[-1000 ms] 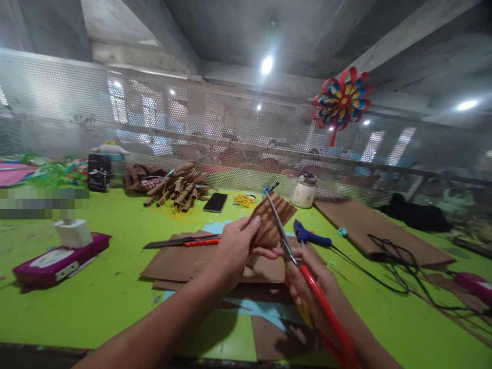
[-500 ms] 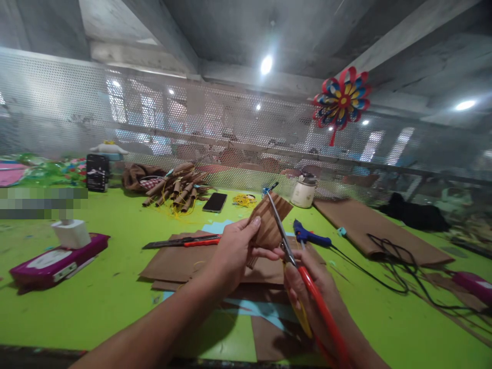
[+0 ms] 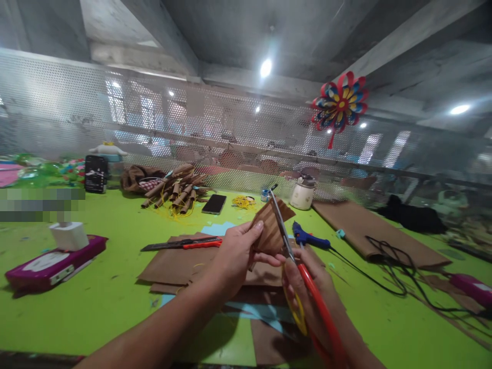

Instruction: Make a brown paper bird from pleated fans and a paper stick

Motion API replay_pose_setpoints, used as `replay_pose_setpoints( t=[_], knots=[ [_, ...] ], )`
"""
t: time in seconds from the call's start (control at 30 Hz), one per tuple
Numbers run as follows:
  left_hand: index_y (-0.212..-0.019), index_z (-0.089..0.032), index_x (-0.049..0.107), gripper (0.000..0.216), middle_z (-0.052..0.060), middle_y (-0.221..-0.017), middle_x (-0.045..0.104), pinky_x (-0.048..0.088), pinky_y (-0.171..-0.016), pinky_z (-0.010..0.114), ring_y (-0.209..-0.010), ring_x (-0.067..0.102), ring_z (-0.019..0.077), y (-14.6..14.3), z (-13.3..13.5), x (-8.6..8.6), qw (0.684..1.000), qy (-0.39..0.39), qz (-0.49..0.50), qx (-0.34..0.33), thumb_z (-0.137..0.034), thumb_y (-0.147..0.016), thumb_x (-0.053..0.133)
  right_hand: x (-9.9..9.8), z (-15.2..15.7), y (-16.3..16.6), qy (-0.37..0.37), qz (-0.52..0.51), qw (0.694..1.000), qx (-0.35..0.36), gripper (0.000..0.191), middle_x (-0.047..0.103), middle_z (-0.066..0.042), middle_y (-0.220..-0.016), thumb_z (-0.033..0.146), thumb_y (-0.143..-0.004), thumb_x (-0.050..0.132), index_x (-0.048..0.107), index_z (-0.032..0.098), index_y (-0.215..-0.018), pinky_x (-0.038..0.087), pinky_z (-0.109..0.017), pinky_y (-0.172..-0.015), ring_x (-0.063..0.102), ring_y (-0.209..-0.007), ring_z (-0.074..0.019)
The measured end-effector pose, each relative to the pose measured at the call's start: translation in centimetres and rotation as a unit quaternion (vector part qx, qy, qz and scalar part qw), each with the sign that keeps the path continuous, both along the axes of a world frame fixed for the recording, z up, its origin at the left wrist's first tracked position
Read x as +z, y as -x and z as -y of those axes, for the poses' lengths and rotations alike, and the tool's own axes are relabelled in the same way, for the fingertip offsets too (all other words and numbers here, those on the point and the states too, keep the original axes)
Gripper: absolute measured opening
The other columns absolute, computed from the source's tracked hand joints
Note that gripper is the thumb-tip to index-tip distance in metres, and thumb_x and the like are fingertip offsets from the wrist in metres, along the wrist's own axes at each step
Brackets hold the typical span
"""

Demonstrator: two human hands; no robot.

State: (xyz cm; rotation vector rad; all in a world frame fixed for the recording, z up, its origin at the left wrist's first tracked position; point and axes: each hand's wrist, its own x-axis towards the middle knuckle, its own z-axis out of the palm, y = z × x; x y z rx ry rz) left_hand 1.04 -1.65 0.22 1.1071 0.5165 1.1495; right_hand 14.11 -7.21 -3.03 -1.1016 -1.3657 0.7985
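Observation:
My left hand pinches a folded piece of striped brown paper between thumb and fingers, above the middle of the table. My right hand is wrapped round the handles of a pair of scissors, one red and one yellow. The metal blades point up and away and lie across the paper's right part; whether they are fully closed cannot be told. Beneath my hands are flat sheets of brown paper and light blue paper scraps. A red and black utility knife rests on the sheets.
To the right lie a blue glue gun with its black cord and a folded brown sheet. Further back are rolled brown paper pieces, a phone, yellow string and a cream bottle. A purple power strip sits left.
The scissor blades have closed somewhat on the paper, and the part right of the blades now bends away. Both hands stay in nearly the same place; the view has shifted slightly.

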Motion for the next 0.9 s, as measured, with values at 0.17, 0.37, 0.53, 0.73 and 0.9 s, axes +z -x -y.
replay_pose_setpoints(
  t=[0.17,0.37,0.53,0.73,0.9],
  knots=[
    [-0.111,-0.006,0.058,0.036,0.017,-0.086,0.069,0.053,-0.047,0.023,-0.059,0.067,0.0176,-0.03,-0.01,-0.22,1.000,0.002,0.002,-0.010,-0.030,-0.084,0.052,0.25,0.08,0.05,-0.007,-0.001,1.000,-0.002,0.038,0.053,0.001,-0.063,0.051,-0.077,0.057,0.059,0.017,-0.093,0.037,-0.019,-0.041,0.043,-0.046,-0.0087],
    [-0.112,-0.005,0.058,0.037,0.017,-0.082,0.070,0.053,-0.047,0.023,-0.058,0.066,0.0181,-0.13,-0.12,-0.25,1.000,0.006,-0.002,-0.007,-0.029,-0.086,0.051,0.11,-0.03,-0.27,0.014,0.007,0.999,0.029,0.038,0.052,0.001,-0.061,0.052,-0.078,0.055,0.058,0.017,-0.093,0.037,-0.021,-0.043,0.045,-0.048,-0.0106],
    [-0.111,-0.005,0.059,0.037,0.016,-0.082,0.070,0.054,-0.048,0.024,-0.059,0.067,0.0181,-0.20,-0.32,-0.57,1.000,0.002,-0.001,-0.007,-0.030,-0.085,0.052,-0.12,0.00,0.00,0.024,-0.021,0.999,0.013,0.037,0.050,0.002,-0.059,0.053,-0.079,0.053,0.056,0.018,-0.091,0.036,-0.020,-0.043,0.045,-0.047,-0.0100],
    [-0.105,-0.005,0.059,0.033,0.014,-0.076,0.070,0.054,-0.048,0.023,-0.055,0.065,0.0163,-0.20,-0.28,-0.40,1.000,0.000,-0.016,0.007,-0.029,-0.084,0.053,-0.08,0.03,0.27,0.045,-0.022,0.999,0.007,0.042,0.050,0.002,-0.059,0.056,-0.079,0.053,0.056,0.017,-0.095,0.036,-0.020,-0.041,0.043,-0.046,-0.0095],
    [-0.100,-0.005,0.059,0.029,0.013,-0.070,0.069,0.053,-0.046,0.022,-0.050,0.064,0.0152,-0.23,-0.08,-0.13,0.999,-0.001,-0.028,0.016,-0.028,-0.084,0.053,0.12,0.06,0.13,0.031,-0.017,0.999,0.025,0.041,0.050,0.002,-0.058,0.056,-0.076,0.057,0.056,0.018,-0.089,0.037,-0.020,-0.040,0.044,-0.046,-0.0095]
  ],
)
